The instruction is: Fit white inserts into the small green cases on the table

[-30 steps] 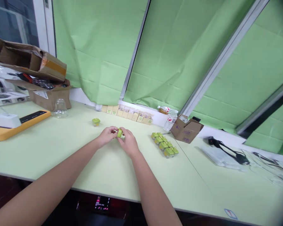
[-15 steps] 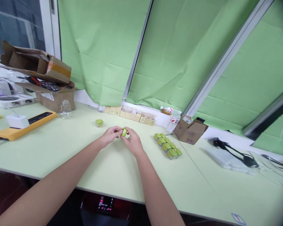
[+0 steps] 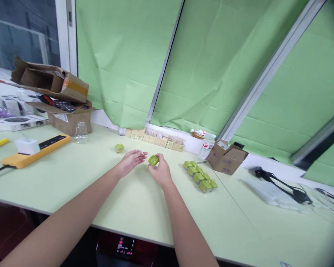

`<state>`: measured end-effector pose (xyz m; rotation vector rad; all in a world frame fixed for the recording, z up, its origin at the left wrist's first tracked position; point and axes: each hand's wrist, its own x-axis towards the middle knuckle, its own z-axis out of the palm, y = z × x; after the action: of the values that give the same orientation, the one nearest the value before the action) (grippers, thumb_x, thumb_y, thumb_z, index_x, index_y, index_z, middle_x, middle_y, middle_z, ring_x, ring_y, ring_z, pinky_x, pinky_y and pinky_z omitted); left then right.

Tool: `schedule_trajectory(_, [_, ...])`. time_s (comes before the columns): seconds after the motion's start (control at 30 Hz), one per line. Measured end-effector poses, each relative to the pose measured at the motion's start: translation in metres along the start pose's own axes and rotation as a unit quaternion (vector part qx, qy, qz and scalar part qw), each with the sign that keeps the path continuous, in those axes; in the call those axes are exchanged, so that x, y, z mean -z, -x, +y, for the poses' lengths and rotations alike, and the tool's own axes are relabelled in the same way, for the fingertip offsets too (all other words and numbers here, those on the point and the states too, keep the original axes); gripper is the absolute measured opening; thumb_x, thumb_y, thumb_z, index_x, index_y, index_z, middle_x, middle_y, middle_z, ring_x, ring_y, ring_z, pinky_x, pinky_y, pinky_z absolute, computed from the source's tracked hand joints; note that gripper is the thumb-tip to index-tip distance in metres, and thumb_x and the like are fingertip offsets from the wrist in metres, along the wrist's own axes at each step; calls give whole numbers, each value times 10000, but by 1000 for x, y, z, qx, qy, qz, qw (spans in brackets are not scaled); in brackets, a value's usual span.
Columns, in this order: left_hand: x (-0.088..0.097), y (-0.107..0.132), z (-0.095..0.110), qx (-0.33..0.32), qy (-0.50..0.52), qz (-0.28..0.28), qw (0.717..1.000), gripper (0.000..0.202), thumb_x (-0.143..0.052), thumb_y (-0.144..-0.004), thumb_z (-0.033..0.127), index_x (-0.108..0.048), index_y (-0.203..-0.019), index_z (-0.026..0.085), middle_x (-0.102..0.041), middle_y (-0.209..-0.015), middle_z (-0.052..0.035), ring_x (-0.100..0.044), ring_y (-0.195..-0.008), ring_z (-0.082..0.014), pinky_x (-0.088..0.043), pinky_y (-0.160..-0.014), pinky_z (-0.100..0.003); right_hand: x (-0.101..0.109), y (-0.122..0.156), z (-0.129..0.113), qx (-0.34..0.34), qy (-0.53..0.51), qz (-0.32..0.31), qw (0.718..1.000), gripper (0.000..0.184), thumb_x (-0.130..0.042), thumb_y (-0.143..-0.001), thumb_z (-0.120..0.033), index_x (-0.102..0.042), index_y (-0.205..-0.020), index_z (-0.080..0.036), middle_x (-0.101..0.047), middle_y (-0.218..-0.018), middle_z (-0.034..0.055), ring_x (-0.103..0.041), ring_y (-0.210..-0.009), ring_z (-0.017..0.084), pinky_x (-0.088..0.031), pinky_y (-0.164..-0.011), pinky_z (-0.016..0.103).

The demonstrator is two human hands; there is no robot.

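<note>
My right hand (image 3: 161,171) grips a small square green lid (image 3: 153,160) between thumb and fingers, its hollow side turned up toward me. Just left of it, my left hand (image 3: 131,162) pinches a small yellowish piece (image 3: 143,153) at the fingertips; its exact kind is too small to make out. The two hands are apart over the table. A little green-topped container (image 3: 119,148) stands alone beyond my left hand. To the right, several clear containers with green lids and yellow loops (image 3: 199,176) stand grouped in rows.
Small cardboard boxes (image 3: 155,138) line the back wall. A yellow power strip (image 3: 36,150) and a clear jar (image 3: 80,132) are at left, near stacked cartons (image 3: 69,120). At right are a bottle (image 3: 206,147), an open carton (image 3: 226,157) and black cables (image 3: 284,185).
The hands have drawn apart. The green lid, held between both hands before, is now in my right hand alone, tipped to show its hollow side. The view has shifted slightly.
</note>
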<state>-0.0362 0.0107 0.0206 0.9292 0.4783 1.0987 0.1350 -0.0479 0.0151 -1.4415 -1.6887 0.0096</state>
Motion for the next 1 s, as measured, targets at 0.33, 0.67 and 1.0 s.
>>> schedule_trajectory(0.33, [-2,-2,4,-14,53,34,998,186,-675,-809,226,-502,-864,185,-722,-1005,-121,-690,-869,-141,-543,-853,-274,-8,10,1,55,77,-88,992,413,-745,-687,-429,-658,-1045,-241,-603,-1095,98,-494,-1089,277,-397,-924,432])
schedule_trajectory(0.67, [-2,0,0,-8,19,13,1000,253,-720,-778,258,-508,-891,179,-710,-1036,-139,-679,-829,-135,-530,-851,-288,-6,7,-5,40,61,-22,997,394,-678,-766,-407,-626,-1100,-204,-630,-1089,109,-517,-1075,280,-402,-938,438])
schedule_trajectory(1.0, [-4,4,-9,-6,-89,-24,996,332,-819,-660,282,-605,-882,160,-706,-835,-51,-660,-787,-148,-500,-856,-331,-3,2,-21,107,-7,41,993,174,-603,-831,-210,-666,-991,-236,-677,-966,41,-559,-948,208,-440,-890,353])
